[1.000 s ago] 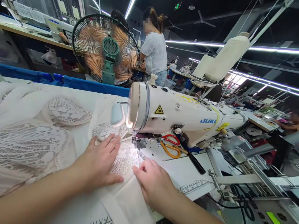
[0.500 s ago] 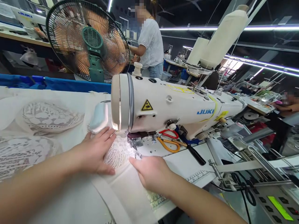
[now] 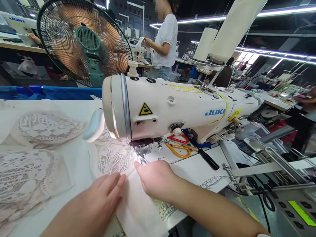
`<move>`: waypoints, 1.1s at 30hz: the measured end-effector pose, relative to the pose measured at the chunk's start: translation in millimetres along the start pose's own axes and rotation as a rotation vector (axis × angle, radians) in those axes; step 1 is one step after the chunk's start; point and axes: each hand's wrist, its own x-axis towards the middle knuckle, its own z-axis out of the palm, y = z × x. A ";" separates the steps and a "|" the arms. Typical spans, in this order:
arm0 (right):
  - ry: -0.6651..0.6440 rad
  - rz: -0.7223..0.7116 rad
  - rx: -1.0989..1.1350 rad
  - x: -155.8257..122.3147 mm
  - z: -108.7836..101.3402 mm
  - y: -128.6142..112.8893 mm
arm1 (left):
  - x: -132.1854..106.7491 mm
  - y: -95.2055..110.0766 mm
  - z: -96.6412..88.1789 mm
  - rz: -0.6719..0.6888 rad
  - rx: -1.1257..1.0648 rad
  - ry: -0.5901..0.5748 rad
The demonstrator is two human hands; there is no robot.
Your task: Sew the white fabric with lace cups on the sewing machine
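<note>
Green-hubbed standing fan (image 3: 85,44), orange-handled scissors (image 3: 179,150) on the machine bed, thread cones (image 3: 223,36), a person in white (image 3: 166,39) behind
</note>
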 end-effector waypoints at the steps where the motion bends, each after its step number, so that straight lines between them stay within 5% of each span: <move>1: -0.010 0.009 -0.001 -0.5 -0.9 -0.9 | -8.1 6.9 4.3 0.069 0.033 0.056; 6: -0.010 0.022 -0.008 -2.6 -3.2 -5.3 | -15.4 8.2 14.8 0.187 0.189 0.239; 10: -0.008 0.013 -0.024 -2.3 0.0 -5.3 | -10.4 -2.5 12.2 0.205 0.204 0.196; 17: -0.023 0.032 -0.072 2.0 2.3 -5.0 | -5.5 2.7 9.4 0.025 0.135 0.027; 23: -0.062 0.079 -0.070 10.5 -6.5 -8.8 | 8.8 -4.6 9.5 0.104 0.174 0.168; 28: -0.064 0.104 -0.027 12.0 -5.5 -10.0 | 15.4 -13.4 11.1 0.118 0.189 0.175; 33: 0.074 -0.071 -0.009 -5.2 11.4 0.3 | 8.2 -12.4 21.8 0.071 0.128 0.226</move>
